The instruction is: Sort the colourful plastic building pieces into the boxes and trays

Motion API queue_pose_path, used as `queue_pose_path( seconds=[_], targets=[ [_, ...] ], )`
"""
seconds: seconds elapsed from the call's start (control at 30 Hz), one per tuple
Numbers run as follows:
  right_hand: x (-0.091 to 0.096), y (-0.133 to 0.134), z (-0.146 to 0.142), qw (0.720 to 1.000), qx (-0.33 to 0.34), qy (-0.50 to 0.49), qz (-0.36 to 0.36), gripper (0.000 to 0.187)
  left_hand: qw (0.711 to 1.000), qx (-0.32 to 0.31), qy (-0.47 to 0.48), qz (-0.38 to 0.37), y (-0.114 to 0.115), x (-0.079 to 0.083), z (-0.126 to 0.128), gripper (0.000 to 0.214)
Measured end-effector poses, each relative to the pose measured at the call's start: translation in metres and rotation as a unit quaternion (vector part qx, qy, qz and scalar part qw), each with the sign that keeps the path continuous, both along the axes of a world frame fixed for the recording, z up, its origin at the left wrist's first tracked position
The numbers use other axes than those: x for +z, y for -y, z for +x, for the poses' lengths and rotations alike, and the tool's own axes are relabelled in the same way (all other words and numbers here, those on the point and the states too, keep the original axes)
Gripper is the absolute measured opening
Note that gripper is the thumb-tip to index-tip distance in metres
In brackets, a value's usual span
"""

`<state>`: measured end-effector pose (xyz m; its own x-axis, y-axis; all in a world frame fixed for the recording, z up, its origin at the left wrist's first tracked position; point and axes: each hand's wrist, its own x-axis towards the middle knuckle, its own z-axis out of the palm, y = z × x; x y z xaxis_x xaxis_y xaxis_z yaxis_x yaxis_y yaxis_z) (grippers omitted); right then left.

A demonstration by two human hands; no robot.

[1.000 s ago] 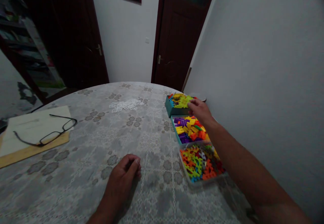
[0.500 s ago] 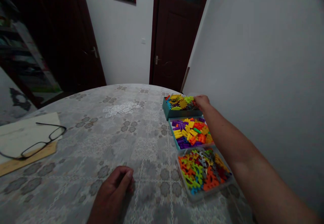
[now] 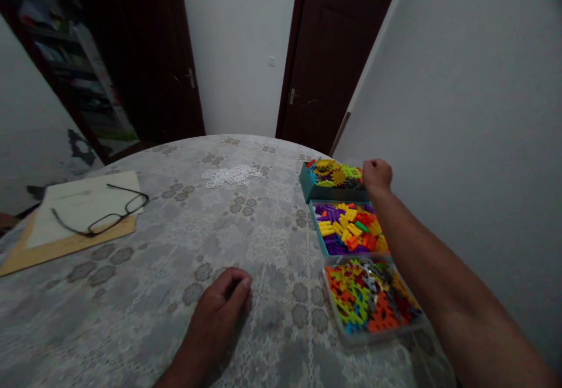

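Note:
My right hand point(image 3: 377, 176) is closed in a fist at the right end of a teal box point(image 3: 322, 192) of colourful plastic pieces, among them yellow gear-shaped ones point(image 3: 331, 171). Whatever its fingers hold is hidden. Nearer me, a shallow tray point(image 3: 318, 233) carries purple, yellow and orange tube-like pieces point(image 3: 346, 218). Closest is a clear plastic tray point(image 3: 340, 326) with green, orange and grey toothed pieces point(image 3: 369, 297). On the tablecloth, left of the trays, rests my left hand point(image 3: 222, 306), its fingers curled in and thumb on top, with nothing visible in it.
Small white square pieces point(image 3: 232, 175) lie in a loose pile towards the table's far side. Black-framed glasses point(image 3: 109, 221) rest on papers point(image 3: 83, 206) at left. A white wall point(image 3: 474, 113) stands close on the right, beyond the patterned tablecloth point(image 3: 263, 236).
The view has turned, so the table's contents appear farther right. My right hand has pulled slightly away from the teal box's pieces and its fingers have closed into a fist. My left hand stays curled.

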<state>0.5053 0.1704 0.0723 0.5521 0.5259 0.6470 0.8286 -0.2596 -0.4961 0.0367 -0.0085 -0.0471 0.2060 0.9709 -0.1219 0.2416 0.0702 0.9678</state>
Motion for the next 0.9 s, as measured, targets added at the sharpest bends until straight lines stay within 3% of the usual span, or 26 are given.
queue_pose_path(
  seconds=[0.07, 0.13, 0.23, 0.3, 0.37, 0.47, 0.53, 0.63, 0.77, 0.83, 0.9],
  targets=[
    [-0.001, 0.007, -0.031, 0.999, 0.042, 0.005, 0.019, 0.035, 1.000, -0.002, 0.006, 0.001, 0.001, 0.000, 0.002, 0.040],
    [-0.010, 0.014, -0.072, 0.985, 0.169, 0.032, -0.006, 0.033, 1.000, -0.006, 0.003, 0.004, 0.002, 0.002, 0.003, 0.039],
    [-0.037, 0.014, -0.142, 0.903, 0.391, 0.088, -0.157, 0.033, 1.000, -0.002, -0.006, 0.019, 0.004, 0.006, 0.004, 0.034],
    [-0.060, 0.003, -0.183, 0.850, 0.458, 0.110, -0.235, 0.044, 1.000, 0.002, -0.002, 0.028, 0.005, 0.009, 0.004, 0.032],
    [-0.085, -0.017, -0.217, 0.834, 0.459, 0.120, -0.283, 0.057, 1.000, 0.007, 0.011, 0.028, 0.007, 0.010, 0.005, 0.030],
    [-0.115, -0.054, -0.251, 0.863, 0.381, 0.105, -0.315, 0.066, 0.998, 0.016, 0.053, 0.004, 0.009, 0.007, 0.007, 0.026],
    [-0.131, -0.077, -0.265, 0.883, 0.338, 0.088, -0.315, 0.067, 0.994, 0.057, 0.088, 0.004, 0.007, 0.004, 0.007, 0.021],
    [-0.145, -0.107, -0.276, 0.900, 0.303, 0.066, -0.306, 0.068, 0.978, 0.157, 0.077, 0.112, -0.014, 0.005, 0.000, 0.023],
    [-0.153, -0.140, -0.285, 0.918, 0.262, 0.041, -0.295, 0.066, 0.933, 0.175, -0.070, 0.308, -0.087, 0.018, -0.022, 0.045],
    [-0.153, -0.155, -0.288, 0.920, 0.259, 0.037, -0.292, 0.065, 0.911, 0.177, -0.161, 0.337, -0.138, 0.022, -0.035, 0.053],
    [-0.154, -0.168, -0.289, 0.921, 0.262, 0.037, -0.288, 0.064, 0.896, 0.184, -0.250, 0.317, -0.189, 0.021, -0.045, 0.058]
  ],
)
